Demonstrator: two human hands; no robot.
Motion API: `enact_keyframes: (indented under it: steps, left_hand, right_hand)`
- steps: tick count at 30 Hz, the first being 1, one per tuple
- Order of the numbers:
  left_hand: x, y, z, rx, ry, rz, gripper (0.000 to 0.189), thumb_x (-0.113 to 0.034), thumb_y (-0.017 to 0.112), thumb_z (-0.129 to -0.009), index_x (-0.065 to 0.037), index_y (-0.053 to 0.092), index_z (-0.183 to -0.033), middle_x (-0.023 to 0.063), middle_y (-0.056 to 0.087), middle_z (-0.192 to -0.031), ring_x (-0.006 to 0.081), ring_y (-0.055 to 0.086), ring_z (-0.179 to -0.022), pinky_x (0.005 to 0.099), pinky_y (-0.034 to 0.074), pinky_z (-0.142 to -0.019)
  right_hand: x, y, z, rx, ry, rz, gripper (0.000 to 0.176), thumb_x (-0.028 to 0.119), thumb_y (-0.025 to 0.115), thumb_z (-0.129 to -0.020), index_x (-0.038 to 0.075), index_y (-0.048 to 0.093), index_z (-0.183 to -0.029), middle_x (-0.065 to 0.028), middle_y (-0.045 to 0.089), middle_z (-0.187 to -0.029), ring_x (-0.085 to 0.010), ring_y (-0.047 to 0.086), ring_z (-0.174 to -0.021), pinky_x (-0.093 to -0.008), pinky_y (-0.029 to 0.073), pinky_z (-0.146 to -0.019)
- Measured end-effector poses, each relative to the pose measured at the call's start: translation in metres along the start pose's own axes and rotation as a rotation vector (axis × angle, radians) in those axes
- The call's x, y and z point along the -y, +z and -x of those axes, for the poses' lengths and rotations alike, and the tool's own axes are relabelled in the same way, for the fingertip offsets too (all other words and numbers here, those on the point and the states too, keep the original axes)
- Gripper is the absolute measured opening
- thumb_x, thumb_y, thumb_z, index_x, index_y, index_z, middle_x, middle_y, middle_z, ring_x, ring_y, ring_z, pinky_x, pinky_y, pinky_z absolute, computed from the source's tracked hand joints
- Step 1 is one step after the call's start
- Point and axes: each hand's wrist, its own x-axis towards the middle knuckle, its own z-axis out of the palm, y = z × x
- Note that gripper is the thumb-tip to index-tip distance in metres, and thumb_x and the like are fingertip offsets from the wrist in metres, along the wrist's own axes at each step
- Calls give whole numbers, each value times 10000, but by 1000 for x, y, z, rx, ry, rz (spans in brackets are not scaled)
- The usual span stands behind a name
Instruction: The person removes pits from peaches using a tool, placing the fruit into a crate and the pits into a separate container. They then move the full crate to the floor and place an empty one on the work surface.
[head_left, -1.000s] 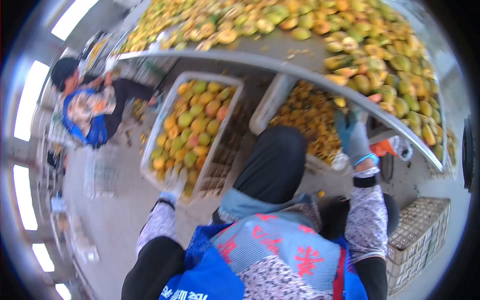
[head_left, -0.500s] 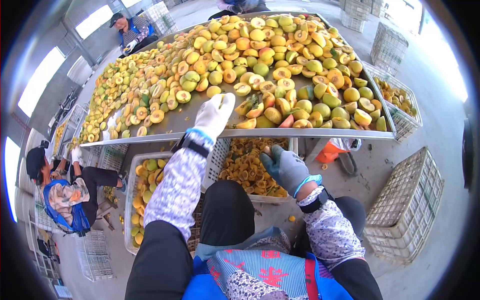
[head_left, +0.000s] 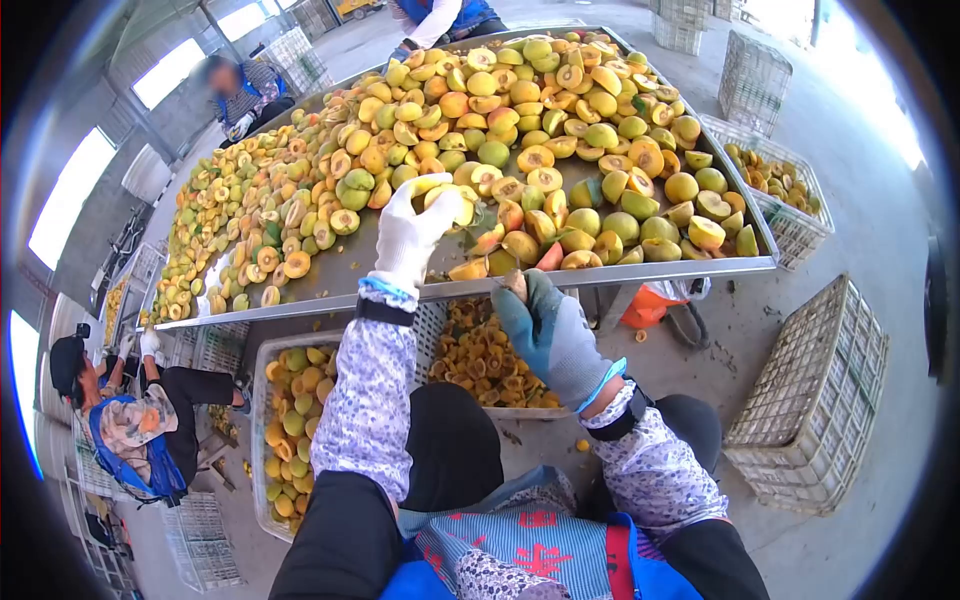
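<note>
My left hand point(head_left: 408, 235), in a white glove, is above the near edge of the metal table point(head_left: 345, 275). Its thumb and fingers close around a yellow peach half point(head_left: 462, 207). To its right, just in front of the table rim, is my right hand point(head_left: 560, 335) in a grey and teal glove. The fingers are curled around a small brownish thing point(head_left: 515, 286), mostly hidden, whose kind I cannot make out. Many halved yellow-green peaches point(head_left: 490, 152) are piled over the table, several with cut faces up. A crate of cut orange-yellow pieces point(head_left: 485, 350) stands under the edge.
Left of my knees stands a crate of peach halves point(head_left: 292, 430). An upturned white crate point(head_left: 810, 400) is on the floor at right, with another fruit crate point(head_left: 785, 215) beyond. One co-worker point(head_left: 140, 410) sits at left; two others are at the table's far side.
My left hand has turned and now grips a peach half; before, it was closed over bare tabletop. My right hand has risen left toward the table rim. The view has shifted slightly.
</note>
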Motion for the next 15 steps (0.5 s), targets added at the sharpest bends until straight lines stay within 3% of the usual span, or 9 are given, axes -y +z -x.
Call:
enact_keyframes:
  steps: [3,5,6,8,9,10,12,15]
  left_hand:
    - [-22,13,38,32,132,30,329,-144,721,-915,3,673,-1205,62,705,-1069,118,664,-940,260,534,-863]
    - [-26,29,62,49,93,294,285,-172,592,-1007,24,647,-1206,93,684,-1123,166,659,-1018,306,532,-911]
    - [-24,38,71,18,184,199,298,-170,569,-1017,26,620,-1236,113,673,-1156,184,655,-1046,314,532,-919]
    - [-18,51,81,-9,164,375,325,-170,527,-1035,33,574,-1285,145,658,-1204,212,648,-1088,327,532,-931]
    - [-13,56,83,-5,51,647,339,-173,509,-1042,37,553,-1304,155,653,-1219,221,644,-1101,331,532,-936]
    - [-9,59,84,-1,-68,916,352,-176,490,-1050,42,533,-1323,165,648,-1234,231,641,-1115,335,533,-940]
    - [-5,57,88,-101,470,96,357,-157,487,-1049,55,508,-1335,175,647,-1239,239,652,-1096,340,540,-942]
    - [12,54,83,-45,262,261,355,-91,534,-1020,85,493,-1326,184,648,-1230,246,671,-1058,345,555,-944]
  right_hand:
    - [6,4,-4,-62,-54,-107,193,206,605,-990,14,610,-970,-230,657,-798,-442,651,-765,-453,484,-618]
    - [-4,14,0,-65,-22,-116,202,204,605,-991,2,613,-991,-237,665,-822,-437,658,-784,-451,492,-632]
    - [-9,18,1,-68,-7,-120,207,202,606,-991,-4,615,-1002,-241,669,-834,-434,662,-794,-450,497,-639]
    - [-11,26,2,-96,-103,-155,233,221,558,-1019,-1,606,-1071,-183,682,-841,-326,668,-765,-407,509,-665]
    - [-12,26,2,-107,-154,-169,250,230,534,-1034,0,602,-1106,-154,688,-844,-271,671,-751,-386,515,-677]
    - [-15,22,4,-51,-62,-71,269,248,539,-1031,1,605,-1113,-190,691,-854,-350,682,-768,-414,522,-694]
    - [-13,14,6,-20,20,59,272,260,540,-1031,5,605,-1102,-217,681,-851,-394,673,-784,-429,520,-692]
    - [-1,8,6,16,67,153,276,280,545,-1032,11,603,-1038,-247,665,-838,-444,655,-788,-467,505,-671]
